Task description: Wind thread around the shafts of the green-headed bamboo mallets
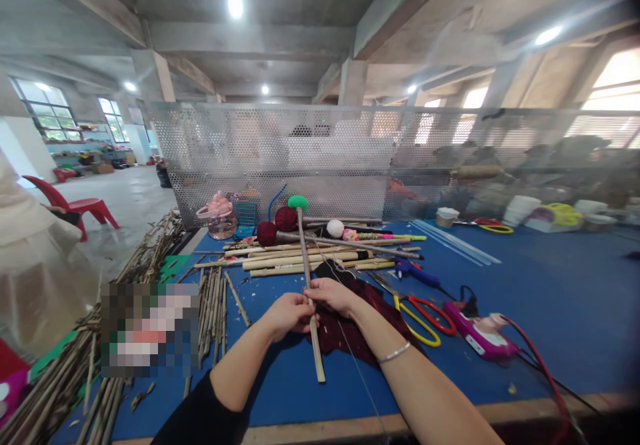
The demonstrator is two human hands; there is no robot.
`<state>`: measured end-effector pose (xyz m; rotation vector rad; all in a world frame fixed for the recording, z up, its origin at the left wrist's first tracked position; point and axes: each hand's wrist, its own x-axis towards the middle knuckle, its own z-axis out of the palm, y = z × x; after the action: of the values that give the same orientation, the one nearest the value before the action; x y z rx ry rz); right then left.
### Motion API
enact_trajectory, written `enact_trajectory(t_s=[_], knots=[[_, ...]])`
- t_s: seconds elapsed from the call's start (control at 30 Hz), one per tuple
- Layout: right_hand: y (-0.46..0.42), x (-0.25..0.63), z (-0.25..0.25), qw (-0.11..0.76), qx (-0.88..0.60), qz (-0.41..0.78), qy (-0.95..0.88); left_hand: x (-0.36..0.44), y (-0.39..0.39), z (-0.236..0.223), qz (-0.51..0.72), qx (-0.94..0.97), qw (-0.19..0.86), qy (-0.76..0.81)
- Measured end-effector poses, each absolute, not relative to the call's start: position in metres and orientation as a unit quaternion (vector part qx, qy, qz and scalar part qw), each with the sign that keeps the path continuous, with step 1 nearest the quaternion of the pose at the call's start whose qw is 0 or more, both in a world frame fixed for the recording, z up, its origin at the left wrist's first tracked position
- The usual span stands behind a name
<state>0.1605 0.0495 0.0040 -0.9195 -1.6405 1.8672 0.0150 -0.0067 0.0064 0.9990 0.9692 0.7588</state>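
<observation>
My left hand (289,315) and my right hand (334,295) are both closed round a long thin bamboo stick (306,265) that lies pointing away from me. The stick's far end carries a green ball of yarn (299,202). A thin thread (350,351) runs from my right hand back toward me. Under my hands lies a dark red knitted cloth (350,331) on the blue table (525,298). My right wrist wears a silver bracelet (395,353).
Thick bamboo sticks (300,261), dark red yarn balls (286,219) and a white ball (335,228) lie beyond my hands. Scissors with red and yellow handles (425,315) and a pink glue gun (480,335) lie to the right. Thin bamboo bundles (213,305) lie left. A perforated metal screen (300,158) backs the table.
</observation>
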Motion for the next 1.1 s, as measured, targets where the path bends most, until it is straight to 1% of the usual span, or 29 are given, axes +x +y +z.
enact_trajectory(t_s=[0.1,0.17,0.2,0.3,0.37,0.43,0.57,0.63,0.77,0.83,0.9,1.0,1.1], knots=[[0.052,0.155,-0.006,0.271,-0.336,0.665,-0.61,0.016,-0.004,-0.002,0.361,0.495,0.619,0.491],[0.053,0.154,-0.008,0.279,-0.333,0.665,-0.607,0.016,-0.004,-0.004,0.371,0.508,0.587,0.509],[0.053,0.154,-0.007,0.274,-0.332,0.67,-0.605,0.017,-0.004,-0.004,0.373,0.503,0.595,0.504],[0.051,0.158,-0.003,0.244,-0.329,0.691,-0.595,0.018,-0.006,0.002,0.363,0.456,0.672,0.456],[0.05,0.16,0.0,0.236,-0.336,0.689,-0.597,0.018,-0.007,0.004,0.351,0.434,0.704,0.439],[0.05,0.159,0.001,0.246,-0.346,0.673,-0.606,0.018,-0.006,0.004,0.346,0.442,0.698,0.445],[0.051,0.155,-0.003,0.266,-0.358,0.657,-0.608,0.015,-0.002,-0.005,0.371,0.504,0.586,0.515],[0.051,0.153,-0.004,0.265,-0.361,0.656,-0.607,0.015,-0.001,-0.008,0.382,0.519,0.562,0.518],[0.049,0.151,-0.003,0.272,-0.373,0.641,-0.613,0.019,-0.002,-0.006,0.38,0.509,0.622,0.458],[0.047,0.151,-0.002,0.268,-0.382,0.631,-0.62,0.023,-0.003,-0.003,0.391,0.471,0.644,0.459],[0.046,0.151,-0.001,0.259,-0.4,0.614,-0.629,0.026,-0.003,-0.001,0.419,0.421,0.648,0.477],[0.043,0.151,0.01,0.217,-0.461,0.566,-0.648,0.024,0.002,0.001,0.472,0.367,0.616,0.513],[0.026,0.154,0.043,0.174,-0.487,0.467,-0.717,0.018,0.007,0.002,0.493,0.348,0.586,0.54]])
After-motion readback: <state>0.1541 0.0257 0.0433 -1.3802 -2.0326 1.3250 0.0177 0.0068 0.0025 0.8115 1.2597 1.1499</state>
